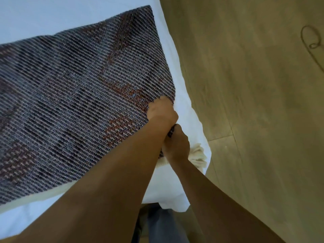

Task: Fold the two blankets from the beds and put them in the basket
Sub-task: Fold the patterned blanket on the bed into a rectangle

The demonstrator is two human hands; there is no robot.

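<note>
Head view: what is held, and by which of the hands?

The blanket (73, 95) is gripped by both. The left hand (162, 109) is closed on its edge, with the fingers curled into the weave. The right hand (176, 144) is clenched on the same edge, nearer the body and almost touching the left wrist.

Why would the two grips be set so close together?

It is judged that an edge or corner is being gathered, so that one layer can be carried across for a fold. More than that cannot be told.

Where does the blanket lie from the hands?

It is spread flat on the bed (168, 190), reaching away to the left of both hands and beyond them; only its right edge is held. A cream fringe (198, 155) is seen just beside the right hand, on its outer side. The floor (254, 102) lies to the right of the hands.

And the basket?

It is not seen, nor is a second blanket, so the task is judged to be at an early stage
</note>
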